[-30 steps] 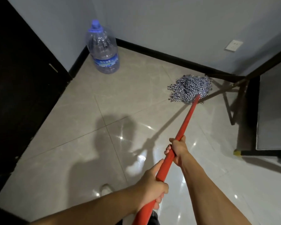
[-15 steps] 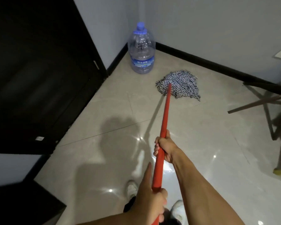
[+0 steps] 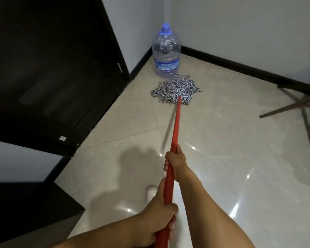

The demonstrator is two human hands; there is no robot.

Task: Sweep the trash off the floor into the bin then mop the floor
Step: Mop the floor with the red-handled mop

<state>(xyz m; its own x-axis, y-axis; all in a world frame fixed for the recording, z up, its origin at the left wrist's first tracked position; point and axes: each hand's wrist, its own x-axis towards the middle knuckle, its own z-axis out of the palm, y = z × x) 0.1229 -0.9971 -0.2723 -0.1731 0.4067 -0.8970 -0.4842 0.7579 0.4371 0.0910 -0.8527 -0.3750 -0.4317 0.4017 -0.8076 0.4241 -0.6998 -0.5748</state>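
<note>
Glossy tile floor (image 3: 222, 158), slick-looking. Water bottle (image 3: 166, 56) in the corner, far ahead of the fingers (image 3: 166, 164). Mop: red handle (image 3: 175, 126) stiff, probably light. Soft string head (image 3: 175, 88) lies flat just before the bottle and will likely drag. Right hand (image 3: 176, 162) wraps the handle mid-shaft, left hand (image 3: 157, 221) behind it, both curled tight. Half a second ago the head lay further right.

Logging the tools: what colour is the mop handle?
The mop handle is plain red, clearest in the head view.
</note>
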